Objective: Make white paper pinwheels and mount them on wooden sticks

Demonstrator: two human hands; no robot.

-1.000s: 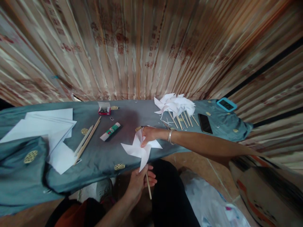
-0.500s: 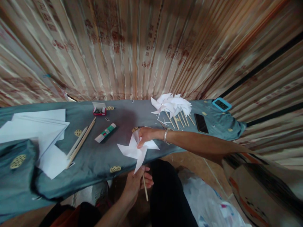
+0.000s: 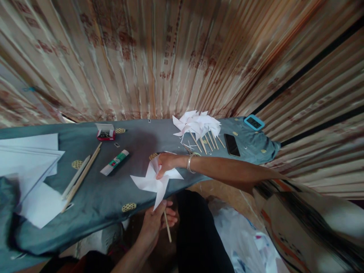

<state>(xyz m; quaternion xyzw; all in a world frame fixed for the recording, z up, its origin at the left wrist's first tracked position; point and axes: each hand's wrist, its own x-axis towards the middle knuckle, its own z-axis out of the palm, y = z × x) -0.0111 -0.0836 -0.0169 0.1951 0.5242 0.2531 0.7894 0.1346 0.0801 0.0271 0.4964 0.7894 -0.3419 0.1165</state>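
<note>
A white paper pinwheel (image 3: 156, 183) is held between my two hands at the table's front edge. My left hand (image 3: 155, 220) is closed round its wooden stick (image 3: 167, 227), whose lower end sticks out below the fingers. From the right, my right hand (image 3: 167, 163) presses its thumb on the pinwheel's centre, with the other fingers hidden behind the paper. A silver bracelet circles that wrist. Further back lies a group of finished-looking pinwheels (image 3: 197, 124) with their sticks toward me.
On the grey cloth (image 3: 136, 151) lie a glue stick (image 3: 115, 162), a small red box of pins (image 3: 106, 134), thin wooden sticks (image 3: 82, 176) and white paper sheets (image 3: 31, 155). A phone (image 3: 232, 145) and a blue-framed timer (image 3: 254, 122) are at right. Curtains hang behind.
The view has turned slightly right, so everything sits further left. Both hands keep the same hold on the pinwheel.
</note>
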